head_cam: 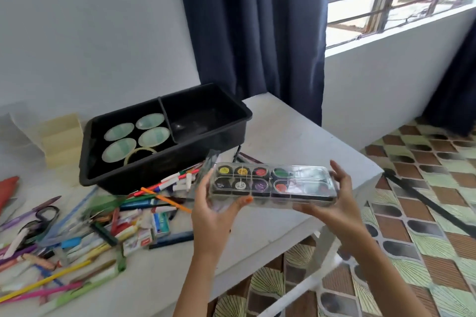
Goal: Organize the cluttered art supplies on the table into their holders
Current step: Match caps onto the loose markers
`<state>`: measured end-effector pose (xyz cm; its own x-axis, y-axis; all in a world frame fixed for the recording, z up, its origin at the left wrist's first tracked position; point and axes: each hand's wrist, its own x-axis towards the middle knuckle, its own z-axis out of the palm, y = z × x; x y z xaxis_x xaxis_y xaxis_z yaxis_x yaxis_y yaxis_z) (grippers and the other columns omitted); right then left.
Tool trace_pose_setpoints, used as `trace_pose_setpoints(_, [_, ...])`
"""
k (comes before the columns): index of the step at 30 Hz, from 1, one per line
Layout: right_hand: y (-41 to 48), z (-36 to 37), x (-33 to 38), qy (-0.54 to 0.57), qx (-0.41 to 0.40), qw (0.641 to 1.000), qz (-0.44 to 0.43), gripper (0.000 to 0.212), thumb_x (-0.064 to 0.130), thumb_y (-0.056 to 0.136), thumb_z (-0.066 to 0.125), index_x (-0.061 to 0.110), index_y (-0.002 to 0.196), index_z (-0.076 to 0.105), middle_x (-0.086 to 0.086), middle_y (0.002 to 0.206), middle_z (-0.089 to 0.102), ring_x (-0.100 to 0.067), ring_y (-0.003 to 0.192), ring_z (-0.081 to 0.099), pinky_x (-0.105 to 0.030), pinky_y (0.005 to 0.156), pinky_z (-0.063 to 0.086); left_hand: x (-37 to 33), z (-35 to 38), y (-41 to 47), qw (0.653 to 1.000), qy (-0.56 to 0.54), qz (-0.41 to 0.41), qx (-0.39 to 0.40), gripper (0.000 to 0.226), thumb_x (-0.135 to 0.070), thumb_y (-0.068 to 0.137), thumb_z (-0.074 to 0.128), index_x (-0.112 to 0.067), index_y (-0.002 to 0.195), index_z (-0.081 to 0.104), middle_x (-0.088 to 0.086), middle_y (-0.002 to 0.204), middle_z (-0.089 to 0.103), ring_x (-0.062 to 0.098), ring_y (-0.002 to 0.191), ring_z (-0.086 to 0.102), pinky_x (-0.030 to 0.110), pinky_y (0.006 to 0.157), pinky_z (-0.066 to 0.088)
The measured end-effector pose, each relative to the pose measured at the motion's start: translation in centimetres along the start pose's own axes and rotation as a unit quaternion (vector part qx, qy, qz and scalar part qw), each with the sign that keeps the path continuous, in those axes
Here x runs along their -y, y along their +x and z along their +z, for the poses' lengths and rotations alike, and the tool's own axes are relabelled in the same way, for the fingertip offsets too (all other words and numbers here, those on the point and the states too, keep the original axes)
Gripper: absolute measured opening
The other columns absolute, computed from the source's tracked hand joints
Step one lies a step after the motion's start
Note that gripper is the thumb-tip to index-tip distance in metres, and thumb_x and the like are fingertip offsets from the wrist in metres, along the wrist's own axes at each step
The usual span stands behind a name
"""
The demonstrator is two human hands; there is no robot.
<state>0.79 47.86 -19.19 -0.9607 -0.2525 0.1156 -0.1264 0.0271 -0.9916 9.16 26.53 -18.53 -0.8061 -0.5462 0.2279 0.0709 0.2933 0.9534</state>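
A clear watercolour paint case (273,184) is held level in the air, just front-right of the black divided tray (144,175) (pale discs in its left compartment). The left hand (213,211) curls its fingers round one end; the right hand (337,203) clasps the other, fingers spread.

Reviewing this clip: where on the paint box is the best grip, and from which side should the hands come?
Grip the paint box by its two short ends, one hand coming in from each side, as the left hand and right hand do here. It is long, flat and shallow, so end grips with the thumbs at the near edge should keep it level and its clear lid uncovered.
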Motion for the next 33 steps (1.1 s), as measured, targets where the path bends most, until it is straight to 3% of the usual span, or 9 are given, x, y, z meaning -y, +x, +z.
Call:
trace_pose_setpoints(2, [0.7, -2.2, -1.0, -0.02, -0.017, 1.0, 0.003, 0.116, 0.05, 0.034, 0.091, 0.034, 0.133, 0.035, 0.01, 0.124, 0.046, -0.011, 0.111, 0.057, -0.03, 0.093, 0.051, 0.0, 2.4, 1.7, 0.999, 0.024, 0.005, 0.027, 0.083, -0.041, 0.059, 0.083, -0.041, 0.129, 0.039, -0.009, 0.131, 0.038, 0.002, 0.125, 0.039, 0.018, 0.099, 0.042])
trace_pose_setpoints(5, [1.7, -5.0, -2.0, -0.038, -0.048, 0.998, 0.002, 0.108, 0.05, 0.035, 0.092, 0.034, 0.127, 0.038, 0.001, 0.125, 0.049, -0.016, 0.11, 0.057, -0.036, 0.093, 0.051, -0.2, 6.2, 4.0, 0.996, 0.03, 0.018, 0.081, 0.089, -0.036, 0.059, 0.084, -0.029, 0.136, 0.04, -0.01, 0.118, 0.04, -0.011, 0.113, 0.043, 0.006, 0.094, 0.039])
trace_pose_setpoints(10, [3.2, -7.3, -3.5, -0.019, -0.12, 0.993, -0.008, 0.097, 0.02, 0.047, 0.089, 0.027, 0.127, 0.035, 0.0, 0.121, 0.053, -0.005, 0.102, 0.06, -0.019, 0.081, 0.053, 0.2, 11.7, 6.9, 0.99, 0.044, 0.005, 0.133, 0.092, -0.043, 0.058, 0.081, -0.021, 0.139, 0.042, -0.017, 0.12, 0.044, 0.0, 0.116, 0.043, 0.016, 0.098, 0.036])
trace_pose_setpoints(14, [4.3, -8.3, -4.9, -0.043, -0.171, 0.984, 0.003, 0.101, 0.028, 0.045, 0.089, 0.028, 0.128, 0.032, -0.002, 0.127, 0.045, -0.016, 0.112, 0.054, -0.033, 0.093, 0.049, 0.7, 15.0, 8.5, 0.981, 0.022, -0.035, 0.189, 0.086, -0.03, 0.065, 0.08, -0.022, 0.139, 0.038, -0.013, 0.13, 0.047, 0.006, 0.123, 0.044, 0.021, 0.102, 0.038])
trace_pose_setpoints(18, [5.2, -8.6, -5.8, -0.166, -0.225, 0.96, 0.008, 0.102, 0.03, 0.049, 0.091, 0.023, 0.132, 0.032, -0.001, 0.126, 0.04, -0.019, 0.119, 0.034, -0.044, 0.098, 0.039, 1.5, 16.7, 9.8, 0.972, 0.029, -0.055, 0.227, 0.066, -0.019, 0.071, 0.078, -0.042, 0.12, 0.039, -0.02, 0.116, 0.054, 0.001, 0.111, 0.05, 0.002, 0.087, 0.038])
trace_pose_setpoints(23, [6.4, -8.5, -6.8, -0.259, -0.216, 0.941, 0.006, 0.105, 0.027, 0.055, 0.088, 0.013, 0.139, 0.028, -0.01, 0.132, 0.039, -0.021, 0.12, 0.03, -0.037, 0.101, 0.028, 2.1, 17.8, 11.3, 0.976, 0.03, -0.082, 0.201, 0.09, -0.018, 0.068, 0.08, -0.014, 0.144, 0.032, 0.0, 0.141, 0.045, 0.01, 0.127, 0.043, 0.025, 0.108, 0.035])
trace_pose_setpoints(25, [6.8, -8.2, -7.0, -0.3, -0.205, 0.932, 0.005, 0.104, 0.039, 0.055, 0.084, 0.012, 0.139, 0.028, -0.01, 0.132, 0.039, -0.023, 0.122, 0.029, -0.037, 0.1, 0.024, 1.8, 18.6, 11.2, 0.987, 0.042, -0.089, 0.131, 0.08, -0.007, 0.071, 0.078, -0.011, 0.14, 0.038, 0.003, 0.136, 0.048, 0.011, 0.124, 0.045, 0.025, 0.105, 0.037])
trace_pose_setpoints(28, [7.8, -7.8, -7.0, -0.368, -0.205, 0.907, 0.004, 0.094, 0.06, 0.054, 0.073, 0.015, 0.129, 0.039, -0.006, 0.121, 0.048, -0.022, 0.115, 0.037, -0.037, 0.094, 0.028, 0.2, 20.4, 9.7, 0.994, 0.045, -0.101, 0.02, 0.051, -0.011, 0.082, 0.069, -0.005, 0.129, 0.05, 0.008, 0.125, 0.057, 0.016, 0.114, 0.055, 0.011, 0.085, 0.042])
trace_pose_setpoints(33, [9.3, -6.9, -7.0, -0.45, -0.2, 0.87, -0.009, 0.097, 0.066, 0.061, 0.069, 0.011, 0.135, 0.038, -0.01, 0.117, 0.049, -0.025, 0.106, 0.039, -0.042, 0.088, 0.034, 0.2, 24.1, 7.9, 0.986, 0.061, -0.096, 0.125, 0.087, -0.03, 0.086, 0.066, -0.01, 0.149, 0.011, 0.004, 0.155, 0.018, 0.013, 0.142, 0.021, 0.025, 0.116, 0.019])
